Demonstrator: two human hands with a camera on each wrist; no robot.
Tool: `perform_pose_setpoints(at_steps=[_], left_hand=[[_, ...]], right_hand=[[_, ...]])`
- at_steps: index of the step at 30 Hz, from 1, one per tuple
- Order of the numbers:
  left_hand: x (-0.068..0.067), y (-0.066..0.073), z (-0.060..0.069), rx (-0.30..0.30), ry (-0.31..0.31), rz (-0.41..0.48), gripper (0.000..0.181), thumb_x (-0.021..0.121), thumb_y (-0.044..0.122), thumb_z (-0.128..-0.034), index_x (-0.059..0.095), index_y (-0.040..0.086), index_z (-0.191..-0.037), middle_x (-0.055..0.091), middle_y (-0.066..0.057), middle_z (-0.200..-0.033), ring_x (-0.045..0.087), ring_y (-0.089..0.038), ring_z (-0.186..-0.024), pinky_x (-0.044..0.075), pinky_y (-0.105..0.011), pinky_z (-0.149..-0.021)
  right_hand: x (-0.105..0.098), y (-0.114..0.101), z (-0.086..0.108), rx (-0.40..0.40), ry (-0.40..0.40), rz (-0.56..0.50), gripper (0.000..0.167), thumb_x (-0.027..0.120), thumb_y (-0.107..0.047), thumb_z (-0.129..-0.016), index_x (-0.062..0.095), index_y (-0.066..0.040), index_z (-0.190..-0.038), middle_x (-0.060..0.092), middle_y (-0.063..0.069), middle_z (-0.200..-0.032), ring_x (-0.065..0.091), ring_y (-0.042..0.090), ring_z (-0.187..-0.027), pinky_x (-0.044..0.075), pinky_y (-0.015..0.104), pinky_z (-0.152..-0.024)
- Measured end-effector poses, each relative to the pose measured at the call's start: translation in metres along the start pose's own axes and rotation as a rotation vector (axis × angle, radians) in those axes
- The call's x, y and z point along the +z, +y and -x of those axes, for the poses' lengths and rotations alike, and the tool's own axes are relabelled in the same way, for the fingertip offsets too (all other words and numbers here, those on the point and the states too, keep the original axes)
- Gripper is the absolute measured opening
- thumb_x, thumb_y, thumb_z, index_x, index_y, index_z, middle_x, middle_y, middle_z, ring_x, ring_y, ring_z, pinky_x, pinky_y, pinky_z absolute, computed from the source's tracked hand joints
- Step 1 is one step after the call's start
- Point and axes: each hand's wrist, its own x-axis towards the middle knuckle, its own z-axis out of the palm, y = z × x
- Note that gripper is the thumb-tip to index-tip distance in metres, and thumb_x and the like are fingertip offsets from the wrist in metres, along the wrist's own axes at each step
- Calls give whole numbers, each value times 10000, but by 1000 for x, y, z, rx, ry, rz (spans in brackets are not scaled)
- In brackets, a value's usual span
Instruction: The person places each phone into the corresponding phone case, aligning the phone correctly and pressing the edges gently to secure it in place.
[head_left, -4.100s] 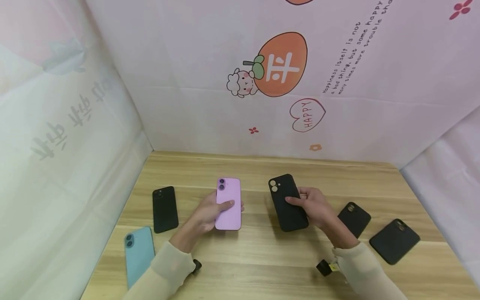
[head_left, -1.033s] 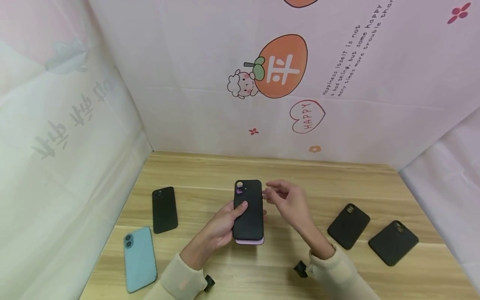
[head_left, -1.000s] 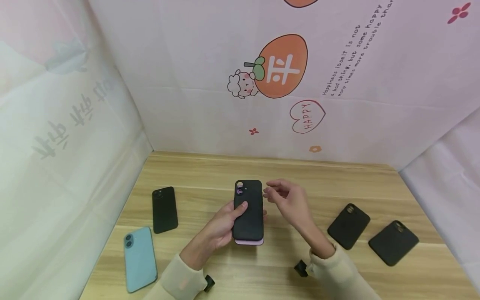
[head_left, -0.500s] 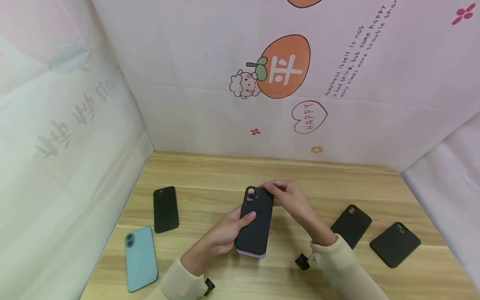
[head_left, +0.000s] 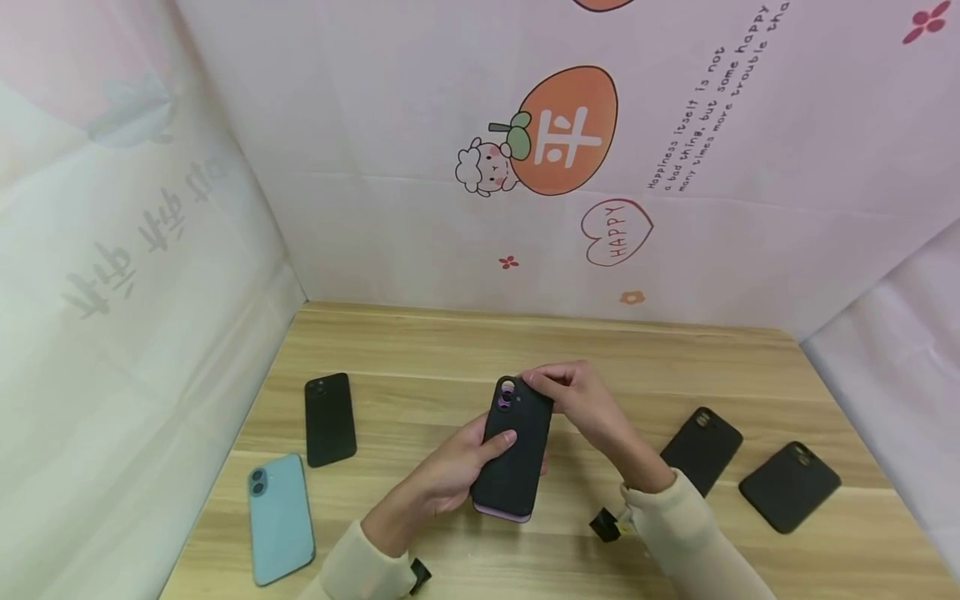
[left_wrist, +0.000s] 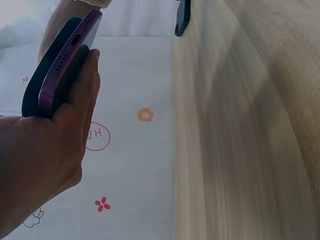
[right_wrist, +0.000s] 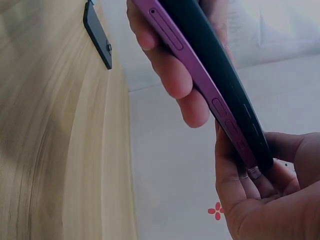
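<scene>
My left hand (head_left: 453,471) grips a pink phone (right_wrist: 195,72) with a black phone case (head_left: 513,458) lying over its back, thumb on the case and fingers round the far edge. The case is offset from the phone: a pink strip shows past its lower end, and the lenses sit partly off the camera cutout. At the top right corner my right hand (head_left: 588,408) pinches case and phone, thumb on the case. In the right wrist view the phone's side with its buttons stands outside the case. Both are held above the table, tilted.
On the wooden table (head_left: 420,342) a black phone (head_left: 331,419) and a light blue phone (head_left: 281,518) lie at the left. Two more black phone cases, a nearer one (head_left: 701,450) and a farther one (head_left: 790,487), lie at the right. A printed cloth (head_left: 405,233) hangs behind.
Earlier the hands were apart, phone in the left, case in the right. The case came onto the phone; the right hand let go, then took the top right corner. Both pieces shifted right and tilted.
</scene>
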Motion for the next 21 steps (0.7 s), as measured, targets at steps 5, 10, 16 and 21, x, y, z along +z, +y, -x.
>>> perform_pose_setpoints(at_steps=[5,10,16,21], left_hand=[[1,1,0,2,13,12,496,412,162,-1162,307,124,-1646,617,-297,-1387,599,-489,-1317,613,-485,-951],[2,1,1,7,10,19,513,422,130,-1155,284,114,-1649,602,-318,-1393,617,-479,-1300,608,-498,-954],[2,3,3,2,26,16,553,454,89,-1139,256,106,-1655,613,-272,-1392,593,-499,-1323,584,-536,-995],[4,3,3,1,68,13,540,470,54,-1125,289,72,-1633,632,-270,-1374,636,-460,-1282,589,-529,-993]], right_hand=[[1,-2,1,-17,0,17,243,616,-115,-1076,778,37,-1175,769,167,-1200,754,199,-1020,642,319,-835],[2,-2,2,-26,-2,34,234,625,-112,-1072,785,31,-1165,780,161,-1160,762,193,-976,644,313,-817],[4,-1,3,-23,7,37,219,639,-106,-1064,791,24,-1152,788,154,-1129,766,189,-946,645,311,-805],[6,-1,3,-28,15,52,212,643,-107,-1063,796,13,-1147,792,143,-1118,763,192,-957,639,296,-811]])
